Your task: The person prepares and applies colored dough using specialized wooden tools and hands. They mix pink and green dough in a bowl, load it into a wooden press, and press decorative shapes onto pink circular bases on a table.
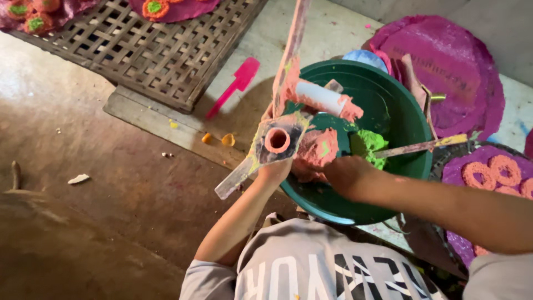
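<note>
The left hand (273,169) is closed around a dough-smeared press mould (276,140), holding its open tube upward over the near-left rim of the green basin (408,125), evidently so the tube can take filling. Just right of it, the right hand (345,175) curls into the orange dough (316,150) inside the basin; its grip is hidden.

Woven bamboo tray (150,50) top left, resting on a wooden board (161,119). Pink plastic spatula (236,86) lies on the pale floor beside it. Two small orange bits (217,139) near the board edge. Purple cloth (449,66) top right; orange dough rings (497,172) on another at right.
</note>
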